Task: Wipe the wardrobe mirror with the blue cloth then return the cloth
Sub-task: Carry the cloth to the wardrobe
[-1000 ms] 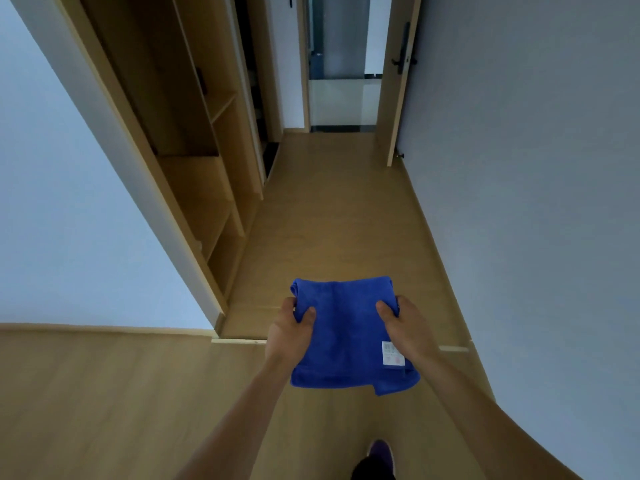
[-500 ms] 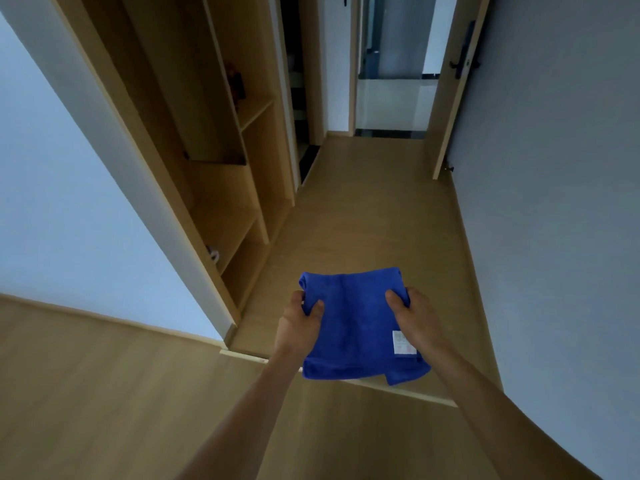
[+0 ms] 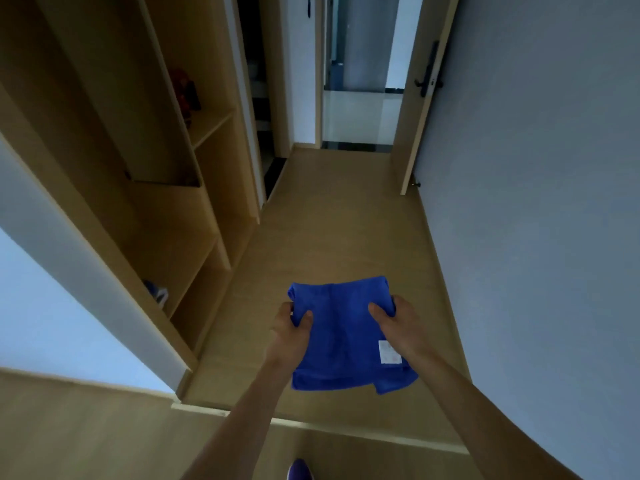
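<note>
nothing is showing legibly: a small white label (image 3: 390,351) is sitting on the blue cloth (image 3: 341,334), near its lower right corner, bearing only blurred reddish marks.

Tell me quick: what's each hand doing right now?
Left hand: closed, gripping the upper left edge of the folded blue microfibre cloth.
Right hand: closed, gripping the cloth's upper right edge.

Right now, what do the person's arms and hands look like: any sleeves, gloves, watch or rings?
The left hand and right hand are bare: no gloves, and no ring, watch or bracelet shows. The left forearm and right forearm are uncovered down to the picture's edge; no sleeve is in view.
</note>
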Motion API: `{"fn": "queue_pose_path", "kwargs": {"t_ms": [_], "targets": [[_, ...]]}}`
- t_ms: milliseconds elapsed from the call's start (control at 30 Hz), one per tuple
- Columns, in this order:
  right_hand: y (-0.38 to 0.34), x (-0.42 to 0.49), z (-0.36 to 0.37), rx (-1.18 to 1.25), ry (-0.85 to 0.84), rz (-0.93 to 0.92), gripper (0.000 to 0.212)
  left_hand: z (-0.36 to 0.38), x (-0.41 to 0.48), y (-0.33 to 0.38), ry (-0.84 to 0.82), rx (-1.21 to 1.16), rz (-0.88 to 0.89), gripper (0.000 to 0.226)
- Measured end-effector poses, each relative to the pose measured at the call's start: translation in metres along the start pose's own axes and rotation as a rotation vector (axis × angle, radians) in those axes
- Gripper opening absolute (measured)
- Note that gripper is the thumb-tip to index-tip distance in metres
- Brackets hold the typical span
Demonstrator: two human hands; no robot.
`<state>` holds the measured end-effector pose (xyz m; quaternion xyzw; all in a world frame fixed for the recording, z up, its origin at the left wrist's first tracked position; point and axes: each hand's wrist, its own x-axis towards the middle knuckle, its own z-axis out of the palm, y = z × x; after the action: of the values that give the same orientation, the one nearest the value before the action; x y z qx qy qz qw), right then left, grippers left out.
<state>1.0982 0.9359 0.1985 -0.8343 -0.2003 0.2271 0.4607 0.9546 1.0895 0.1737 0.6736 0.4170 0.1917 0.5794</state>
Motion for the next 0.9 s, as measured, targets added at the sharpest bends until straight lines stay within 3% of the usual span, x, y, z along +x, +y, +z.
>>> {"fn": "queue_pose_path", "kwargs": {"t_ms": [267,600,900], "targets": [[-0.041,0.096,0.032,-0.030,-0.019,-0.023,0.010,-0.017,0.103,0.013,0.013,-0.037,-0.029,0.012],[-0.092,0.203,0.097,-0.013,-0.161,-0.062,0.016,-0.065,0.193,0.025,0.218,0.050,-0.039,0.016],[-0.129,0.344,0.121,-0.044,-0.327,-0.131,0.015,-0.057,0.287,0.065,0.415,0.028,-0.053,0.012]]}}
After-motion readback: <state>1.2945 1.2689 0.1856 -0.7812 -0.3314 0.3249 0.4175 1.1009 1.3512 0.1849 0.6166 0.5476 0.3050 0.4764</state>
